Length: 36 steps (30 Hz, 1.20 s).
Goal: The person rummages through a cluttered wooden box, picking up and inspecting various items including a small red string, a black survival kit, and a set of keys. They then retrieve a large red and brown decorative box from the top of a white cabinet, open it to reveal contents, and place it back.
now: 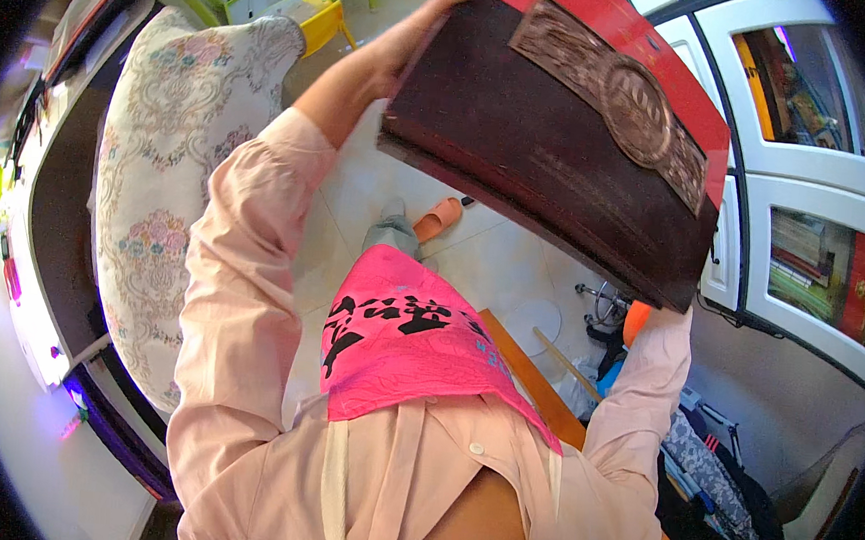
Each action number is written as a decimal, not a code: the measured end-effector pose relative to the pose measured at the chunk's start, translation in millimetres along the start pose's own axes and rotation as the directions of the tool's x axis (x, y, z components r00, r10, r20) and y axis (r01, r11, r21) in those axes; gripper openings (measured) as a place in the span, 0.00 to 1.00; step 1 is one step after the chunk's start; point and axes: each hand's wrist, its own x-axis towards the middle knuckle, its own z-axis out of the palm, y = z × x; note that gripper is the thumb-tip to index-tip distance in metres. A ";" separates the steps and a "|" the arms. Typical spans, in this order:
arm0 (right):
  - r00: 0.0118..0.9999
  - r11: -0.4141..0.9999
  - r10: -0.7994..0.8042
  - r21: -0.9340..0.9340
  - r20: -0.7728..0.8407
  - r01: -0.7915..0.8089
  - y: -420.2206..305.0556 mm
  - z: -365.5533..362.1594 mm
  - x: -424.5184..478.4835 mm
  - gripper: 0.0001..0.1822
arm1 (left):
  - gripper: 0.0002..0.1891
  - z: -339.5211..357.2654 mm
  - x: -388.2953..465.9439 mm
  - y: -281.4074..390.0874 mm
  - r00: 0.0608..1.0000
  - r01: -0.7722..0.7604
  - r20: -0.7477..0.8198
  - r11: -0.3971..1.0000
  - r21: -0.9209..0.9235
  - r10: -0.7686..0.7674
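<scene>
A large dark brown box (517, 133) with a red side and a carved oval-centred ornament hangs raised and tilted before me. My left hand (427, 25) grips its upper left edge, with the fingertips partly hidden at the corner. The other end of the box covers my right hand, so only the sleeve and wrist show by its lower right corner. Between my arms lies a pink apron with black writing, worn over my light pink shirt.
A sofa or chair with a floral cover (159, 198) stands at the left. White glass-fronted cabinets (823, 169) line the right. An orange slipper (438, 219) is on the tiled floor. Right of me are an orange-brown board (523, 374), a wooden stick and piled fabrics.
</scene>
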 end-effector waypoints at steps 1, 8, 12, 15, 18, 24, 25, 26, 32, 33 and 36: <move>1.000 1.000 0.005 0.009 0.005 -0.005 2.9 6.2 4.3 0.33 | 0.31 -5.2 -4.8 6.8 0.999 -0.036 -0.040 0.999 -0.011 0.036; 0.999 0.997 0.032 0.066 0.035 -0.034 10.3 29.2 14.4 0.32 | 0.34 -162.5 -1.7 -15.7 0.884 -0.456 0.120 0.890 0.004 0.452; 0.999 0.998 0.032 0.046 0.034 -0.033 0.6 25.5 -4.9 0.32 | 0.32 -130.2 -60.9 -15.4 0.900 -0.434 -0.014 0.893 -0.118 0.436; 0.997 1.000 0.027 0.011 0.075 -0.028 -12.8 18.2 -28.9 0.32 | 0.31 -123.4 -98.7 -14.2 0.870 -0.463 -0.204 0.886 -0.021 0.450; 0.966 0.955 0.214 0.179 0.145 -0.239 -1.0 10.9 -35.3 0.31 | 0.31 -116.4 -121.5 -13.9 0.832 -0.475 -0.287 0.877 0.075 0.475; 0.888 0.952 0.254 0.064 0.383 -0.300 9.0 10.8 -37.5 0.48 | 0.30 -105.9 -145.5 -22.9 0.805 -0.453 -0.315 0.864 0.221 0.503; 0.889 0.964 0.228 0.038 0.397 -0.264 7.3 13.1 -38.8 0.49 | 0.30 -106.1 -151.2 -23.5 0.798 -0.453 -0.320 0.858 0.242 0.511; 0.888 0.974 0.202 0.011 0.412 -0.227 4.9 15.5 -40.7 0.49 | 0.30 -105.5 -154.6 -24.4 0.791 -0.454 -0.322 0.852 0.262 0.521; 0.850 0.976 0.133 0.082 0.509 -0.202 3.4 22.5 -34.9 0.50 | 0.29 -98.6 -176.9 -27.1 0.763 -0.447 -0.336 0.827 0.343 0.552; 0.859 0.971 0.120 0.121 0.498 -0.205 10.7 23.6 -28.8 0.49 | 0.29 -97.1 -177.8 -29.4 0.758 -0.448 -0.338 0.822 0.351 0.557; 0.895 0.974 0.103 0.139 0.435 -0.180 22.7 30.2 -10.7 0.50 | 0.29 -91.2 -180.0 -29.5 0.749 -0.445 -0.342 0.813 0.376 0.568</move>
